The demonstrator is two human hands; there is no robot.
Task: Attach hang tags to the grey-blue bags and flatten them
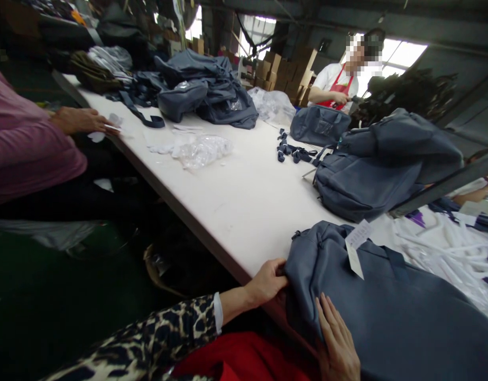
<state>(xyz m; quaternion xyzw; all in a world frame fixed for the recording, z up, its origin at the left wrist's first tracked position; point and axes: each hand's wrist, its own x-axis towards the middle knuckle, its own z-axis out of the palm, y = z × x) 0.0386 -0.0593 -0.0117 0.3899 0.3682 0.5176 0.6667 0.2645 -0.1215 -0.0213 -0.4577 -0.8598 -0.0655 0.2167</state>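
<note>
A dark blue-grey bag point(402, 312) with paper tags point(357, 246) lies at the table's near right edge. My left hand point(267, 283) has its fingers curled round the bag's left end, gripping the fabric. Flat against the bag's near side rests my right hand point(339, 338), fingers stretched out and close together. The bag's right end runs out of the picture.
More blue-grey bags point(366, 180) stand behind, beside small bundles of dark straps point(297, 153). Further off on the white table point(220, 211) are clear plastic point(204, 151) and a heap of bags point(212, 90). A person in pink point(25, 137) sits left; another in a red apron point(341, 84) stands across.
</note>
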